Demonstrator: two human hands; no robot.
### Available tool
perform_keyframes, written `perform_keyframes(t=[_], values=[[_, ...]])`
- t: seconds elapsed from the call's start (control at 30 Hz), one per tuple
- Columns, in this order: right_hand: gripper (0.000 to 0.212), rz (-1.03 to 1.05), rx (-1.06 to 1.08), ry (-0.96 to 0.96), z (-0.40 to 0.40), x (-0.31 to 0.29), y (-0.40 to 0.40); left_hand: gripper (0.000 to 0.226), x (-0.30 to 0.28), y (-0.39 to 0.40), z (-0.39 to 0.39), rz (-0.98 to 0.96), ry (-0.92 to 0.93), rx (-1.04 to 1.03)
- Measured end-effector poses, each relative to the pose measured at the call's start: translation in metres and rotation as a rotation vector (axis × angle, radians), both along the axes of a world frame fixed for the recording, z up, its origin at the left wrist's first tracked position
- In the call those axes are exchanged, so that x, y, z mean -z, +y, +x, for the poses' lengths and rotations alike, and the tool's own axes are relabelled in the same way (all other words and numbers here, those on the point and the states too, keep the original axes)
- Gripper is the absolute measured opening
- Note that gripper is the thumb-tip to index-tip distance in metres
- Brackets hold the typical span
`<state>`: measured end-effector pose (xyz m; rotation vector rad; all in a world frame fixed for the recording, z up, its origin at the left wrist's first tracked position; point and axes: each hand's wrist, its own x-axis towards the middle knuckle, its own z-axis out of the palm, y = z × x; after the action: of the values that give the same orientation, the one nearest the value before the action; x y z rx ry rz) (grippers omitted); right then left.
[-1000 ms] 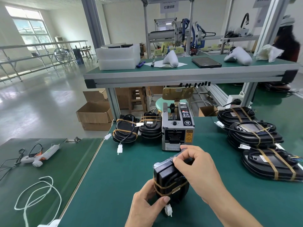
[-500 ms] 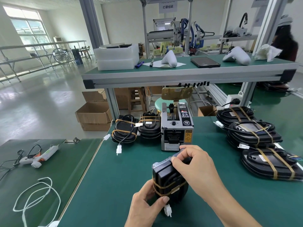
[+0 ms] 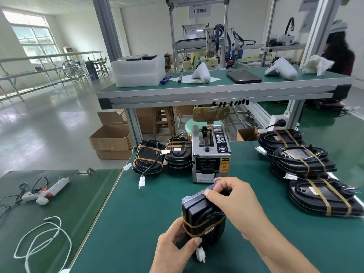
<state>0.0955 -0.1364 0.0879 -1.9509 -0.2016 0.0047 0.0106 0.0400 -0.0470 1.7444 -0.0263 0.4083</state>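
At the desk's (image 3: 149,213) front edge, little had moved; taping seemed unfinished. Left hand (image 3: 173,247) gripped the bundle (image 3: 199,217), right hand (image 3: 236,203) pinched tape (image 3: 192,198).

Bright daylight from the window (image 3: 33,36); floor (image 3: 49,123) glare; edges warped.

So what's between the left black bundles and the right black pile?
In the head view, a grey tape machine stands there, close beside the left bundles, with bare green mat before the right pile.
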Motion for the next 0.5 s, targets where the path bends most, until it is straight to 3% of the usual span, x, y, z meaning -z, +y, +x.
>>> perform_keyframes(t=[0.13,0.5], values=[[0.021,0.075,0.046,0.040,0.000,0.002,0.002,0.057,0.004,0.002,0.000,0.028,0.019,-0.004],[0.047,-0.042,-0.001,-0.014,-0.012,0.006,0.005,0.058,0.006,0.003,0.002,0.019,0.012,-0.012]])
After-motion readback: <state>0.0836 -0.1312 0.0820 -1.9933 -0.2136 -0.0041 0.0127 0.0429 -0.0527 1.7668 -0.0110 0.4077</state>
